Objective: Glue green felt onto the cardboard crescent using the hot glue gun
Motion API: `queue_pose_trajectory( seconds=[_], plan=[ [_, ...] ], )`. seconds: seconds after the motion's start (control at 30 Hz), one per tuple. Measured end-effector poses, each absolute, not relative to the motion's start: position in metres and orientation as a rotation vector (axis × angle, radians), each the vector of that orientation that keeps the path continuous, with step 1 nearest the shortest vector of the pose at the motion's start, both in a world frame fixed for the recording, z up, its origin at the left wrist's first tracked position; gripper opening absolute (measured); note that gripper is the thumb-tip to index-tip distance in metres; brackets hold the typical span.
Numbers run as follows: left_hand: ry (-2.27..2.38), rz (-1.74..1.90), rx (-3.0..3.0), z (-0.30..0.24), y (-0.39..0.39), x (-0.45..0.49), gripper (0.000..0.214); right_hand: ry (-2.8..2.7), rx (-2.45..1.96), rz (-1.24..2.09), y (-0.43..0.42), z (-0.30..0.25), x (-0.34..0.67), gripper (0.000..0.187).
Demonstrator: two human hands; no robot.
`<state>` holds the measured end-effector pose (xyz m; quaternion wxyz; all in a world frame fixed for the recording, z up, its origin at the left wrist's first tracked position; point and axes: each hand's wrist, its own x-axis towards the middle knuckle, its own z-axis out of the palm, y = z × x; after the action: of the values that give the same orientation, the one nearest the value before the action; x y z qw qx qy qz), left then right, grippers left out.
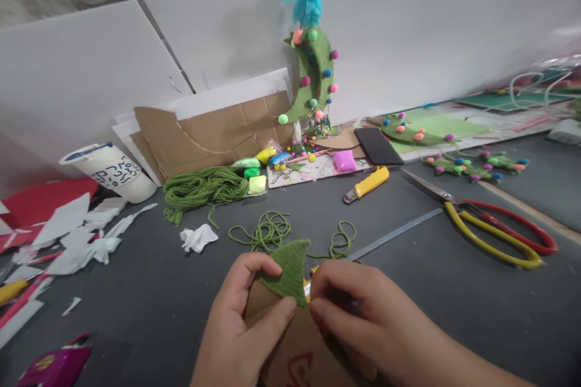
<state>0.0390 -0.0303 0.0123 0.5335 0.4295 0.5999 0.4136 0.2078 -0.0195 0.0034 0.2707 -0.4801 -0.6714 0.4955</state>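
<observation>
My left hand (249,320) is closed on a brown cardboard piece (299,344) whose pointed tip is wrapped in green yarn (287,266). Thumb and index finger press on the wrapped part from both sides. Close to its right edge, my right hand (358,308) has its fingers pinched together; what they hold is hidden. Between the hands, a bit of a yellow object with a white part (307,291) shows behind. A translucent stick (399,233) runs toward it behind my right hand. Loose green yarn (267,231) lies curled just beyond the cardboard.
Scissors (454,199) and a yellow utility knife (367,184) lie at right, near a black phone (377,146). A green yarn bundle (204,187) and white cup (113,172) are left. Behind stands a green crescent with pompoms (324,72). Paper scraps (82,248) cover the left.
</observation>
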Motion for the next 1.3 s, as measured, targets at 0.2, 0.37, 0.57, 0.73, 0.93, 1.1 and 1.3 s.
queue_pose_trajectory(
  seconds=[0.2, 0.37, 0.57, 0.73, 0.93, 1.1, 1.3],
  plan=[
    [1.437, 1.027, 1.028, 0.013, -0.032, 0.041, 0.024, -1.486, -1.28, 1.679, -0.018, 0.006, 0.2, 0.009],
    [1.455, 1.051, 1.0, 0.015, -0.033, 0.041, 0.027, -1.249, -1.157, 1.931, -0.02, 0.0, 0.199, 0.005],
    [1.443, 1.044, 1.061, 0.012, -0.032, 0.04, 0.025, -1.245, -1.16, 1.874, -0.017, -0.004, 0.199, 0.01],
    [1.478, 1.049, 1.142, 0.008, -0.03, 0.041, 0.023, -1.307, -1.209, 1.783, -0.015, -0.001, 0.199, 0.006],
    [1.32, 0.995, 0.954, 0.009, -0.032, 0.039, 0.027, -1.286, -1.243, 1.833, -0.016, -0.003, 0.198, 0.006],
    [1.236, 0.96, 0.865, 0.008, -0.029, 0.035, 0.022, -1.228, -1.171, 1.829, -0.015, -0.007, 0.203, 0.007],
    [1.226, 1.026, 0.836, 0.009, -0.021, 0.032, 0.026, -1.231, -1.152, 1.807, -0.016, -0.005, 0.205, 0.009]
  ],
)
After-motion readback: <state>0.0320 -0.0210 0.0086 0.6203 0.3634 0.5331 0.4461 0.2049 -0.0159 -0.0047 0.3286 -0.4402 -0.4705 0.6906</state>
